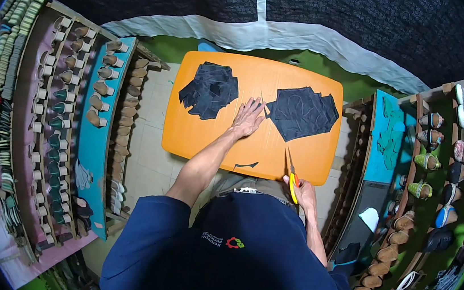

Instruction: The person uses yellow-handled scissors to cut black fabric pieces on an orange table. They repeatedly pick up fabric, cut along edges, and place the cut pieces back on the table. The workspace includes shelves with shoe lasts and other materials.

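Note:
My left hand [248, 118] lies on the orange table [215, 137] with its fingers stretched out, between two heaps of black cloth. Dark bits show at its fingertips; I cannot tell whether they are under the fingers. On the left side lies a heap of cut black pieces [210, 91]. To the right spreads a larger stack of black cloth [305, 113], its left corner close to my fingers. My right hand [305, 194], at the table's near edge, is closed round the yellow and orange handles of scissors [293, 180], whose blades point away from me.
A thin black scrap [247, 165] lies near the table's front edge. Racks of shoes and lasts [62, 125] stand on the left, with more shoe racks [427, 161] on the right. A dark patterned curtain [338, 14] hangs behind the table.

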